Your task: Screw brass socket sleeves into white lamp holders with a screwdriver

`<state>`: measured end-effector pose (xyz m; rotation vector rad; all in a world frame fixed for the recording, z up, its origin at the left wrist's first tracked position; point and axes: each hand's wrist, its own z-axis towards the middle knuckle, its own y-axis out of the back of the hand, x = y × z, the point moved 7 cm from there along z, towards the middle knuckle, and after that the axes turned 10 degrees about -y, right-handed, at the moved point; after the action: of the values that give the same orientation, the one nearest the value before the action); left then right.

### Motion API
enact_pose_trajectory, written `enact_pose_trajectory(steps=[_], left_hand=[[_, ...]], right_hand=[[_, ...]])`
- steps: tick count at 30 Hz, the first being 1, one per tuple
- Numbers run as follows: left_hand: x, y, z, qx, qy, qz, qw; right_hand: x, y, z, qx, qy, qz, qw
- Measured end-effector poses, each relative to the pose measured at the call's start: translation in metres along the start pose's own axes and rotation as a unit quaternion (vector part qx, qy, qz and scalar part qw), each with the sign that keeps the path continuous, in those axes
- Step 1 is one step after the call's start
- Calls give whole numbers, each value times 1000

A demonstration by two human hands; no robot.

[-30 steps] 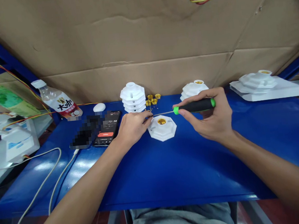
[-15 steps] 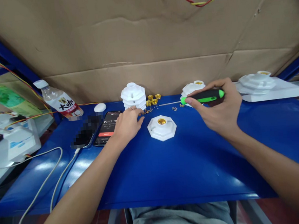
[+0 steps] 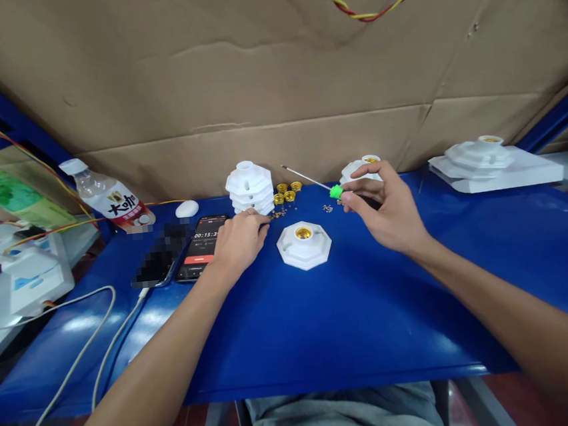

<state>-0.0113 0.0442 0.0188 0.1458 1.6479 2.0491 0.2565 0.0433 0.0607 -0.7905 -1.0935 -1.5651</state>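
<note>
Right hand (image 3: 388, 208): grips a screwdriver (image 3: 335, 192), tip up and leftward
Left hand (image 3: 240, 241): fingertips at the small screws (image 3: 278, 214), near the white stack (image 3: 250, 188)
Lamp holder (image 3: 305, 251): flat on the blue table (image 3: 325, 329), between the hands

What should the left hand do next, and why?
Maybe pinch one of the brass bits: the left hand is right beside them, while the right hand holds the screwdriver away from the white socket.

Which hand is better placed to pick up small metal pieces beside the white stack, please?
Probably the left hand: it is at the metal pieces, while the right hand holds a screwdriver.
</note>
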Motion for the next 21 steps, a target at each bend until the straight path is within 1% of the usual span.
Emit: enact_pose_trajectory(steps=[2, 4, 6, 8, 14, 18, 21], left_hand=[[0, 1, 0, 4, 4, 9, 1000], [0, 1, 0, 13, 11, 19, 1000], [0, 0, 0, 22, 21, 30, 999], [0, -2, -1, 29, 25, 37, 999], [-2, -8, -1, 46, 14, 34, 998], [-2, -8, 1, 27, 1, 18, 999], [2, -9, 3, 0, -11, -29, 1000]], right_hand=[[3, -9, -5, 43, 13, -63, 997], [5, -18, -10, 86, 21, -133, 987], [4, -27, -14, 119, 17, -191, 974], [1, -35, -18, 145, 10, -226, 963], [-7, -57, -28, 188, -14, -218, 958], [-5, -64, -30, 200, 15, -237, 951], [-5, -61, -28, 197, 22, -245, 949]])
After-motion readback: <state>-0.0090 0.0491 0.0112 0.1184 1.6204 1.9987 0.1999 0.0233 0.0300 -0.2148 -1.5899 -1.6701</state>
